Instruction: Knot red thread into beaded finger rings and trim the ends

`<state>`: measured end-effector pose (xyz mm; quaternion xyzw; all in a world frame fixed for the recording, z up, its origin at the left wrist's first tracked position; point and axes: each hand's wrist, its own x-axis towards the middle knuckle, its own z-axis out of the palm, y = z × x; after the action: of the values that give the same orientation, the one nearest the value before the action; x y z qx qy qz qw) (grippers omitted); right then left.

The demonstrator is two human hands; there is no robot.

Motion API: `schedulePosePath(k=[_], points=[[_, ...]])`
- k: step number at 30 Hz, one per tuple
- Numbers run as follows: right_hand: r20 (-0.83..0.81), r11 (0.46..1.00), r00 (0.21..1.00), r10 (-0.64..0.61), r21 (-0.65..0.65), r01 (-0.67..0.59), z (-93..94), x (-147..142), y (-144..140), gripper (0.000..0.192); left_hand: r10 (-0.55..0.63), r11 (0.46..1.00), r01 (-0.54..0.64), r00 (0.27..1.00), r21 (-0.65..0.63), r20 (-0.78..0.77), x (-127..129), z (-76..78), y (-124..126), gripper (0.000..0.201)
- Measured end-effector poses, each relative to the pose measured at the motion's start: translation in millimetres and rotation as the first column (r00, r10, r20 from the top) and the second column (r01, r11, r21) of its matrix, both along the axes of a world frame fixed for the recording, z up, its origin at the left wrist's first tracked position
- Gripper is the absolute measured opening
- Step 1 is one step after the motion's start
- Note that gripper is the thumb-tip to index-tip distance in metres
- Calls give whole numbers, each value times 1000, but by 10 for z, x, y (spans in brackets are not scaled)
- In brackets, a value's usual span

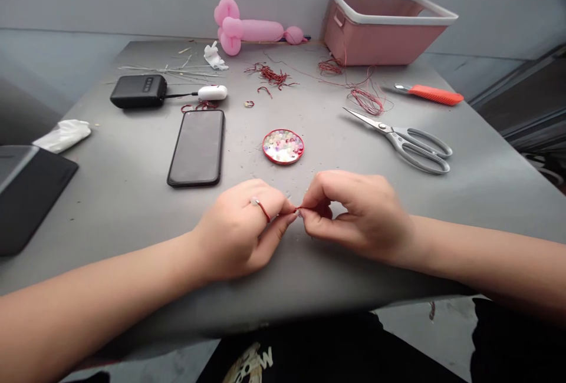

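Observation:
My left hand (243, 224) and my right hand (358, 212) meet over the near part of the table, each closed in a pinch. Between their fingertips runs a short piece of red cord (298, 208), most of it hidden by the fingers. A ring of red cord with a pale bead (260, 208) circles a finger of my left hand. Just beyond the hands lies a round red-rimmed dish of small coloured beads (283, 146).
A black phone (197, 147) lies left of the dish, scissors (400, 138) to the right. Behind are red cord bundles (367, 100), an orange utility knife (435, 95), a pink bin (384, 35), a pink balloon (260, 30) and a black box (138, 91).

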<state>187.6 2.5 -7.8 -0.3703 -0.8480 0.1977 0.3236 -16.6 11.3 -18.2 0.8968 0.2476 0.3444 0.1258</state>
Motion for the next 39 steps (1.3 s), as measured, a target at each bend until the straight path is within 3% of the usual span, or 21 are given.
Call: schedulePosePath(k=[3,5,6,8,11,13,15,20,22,24,26,28,30,32,33,35,36,38,39], points=[[-54,1000,999,-2,-30,1,29,-5,-4,15,0,998,-1,1000,70,4,2,0,14,8],[-167,976,986,6,-215,-42,61,10,30,8,59,998,-59,998,3,18,-1,29,24,8],[-237,933,971,4,-348,-89,76,21,58,3,91,994,-89,995,-57,29,-3,48,28,9],[-379,780,925,-23,-586,-221,87,47,122,9,124,977,-112,991,-180,55,-7,88,33,11],[-495,531,866,-74,-754,-386,51,79,208,18,100,956,-73,992,-285,80,-10,126,29,12],[-521,429,849,-87,-789,-440,8,88,243,19,95,947,-65,992,-314,80,-12,133,20,11],[-521,388,850,-78,-801,-455,-23,88,257,18,99,934,-70,993,-350,67,-13,133,6,10],[-440,460,897,-44,-806,-373,-3,73,229,19,108,839,-65,993,-541,47,-4,146,-27,11],[-400,524,916,-26,-786,-328,21,71,206,17,90,746,-23,994,-665,66,2,163,-30,13],[-356,626,934,25,-723,-293,34,78,185,13,52,614,36,995,-788,86,7,185,-24,16],[-287,781,950,120,-563,-269,33,95,169,10,15,488,71,996,-870,89,10,210,-9,18],[-172,926,959,225,-270,-265,26,114,156,8,-14,394,83,996,-915,84,11,236,7,18],[-53,964,963,263,51,-261,29,124,141,11,-39,340,90,996,-936,82,11,260,15,17],[-16,951,970,242,203,-234,51,116,122,13,-38,348,85,996,-934,76,9,277,9,16],[-35,961,974,223,178,-214,70,105,113,13,-23,384,80,997,-920,77,8,281,-1,15],[-129,977,975,183,-86,-195,113,78,102,9,29,503,66,995,-862,93,4,279,-29,12],[-185,937,971,153,-286,-202,133,64,102,6,46,569,60,993,-820,105,1,275,-45,11],[-256,739,962,94,-630,-240,159,44,111,9,50,671,50,992,-740,113,-5,265,-68,10],[-268,647,960,77,-719,-253,162,41,117,12,39,693,47,994,-719,102,-9,262,-73,10]])
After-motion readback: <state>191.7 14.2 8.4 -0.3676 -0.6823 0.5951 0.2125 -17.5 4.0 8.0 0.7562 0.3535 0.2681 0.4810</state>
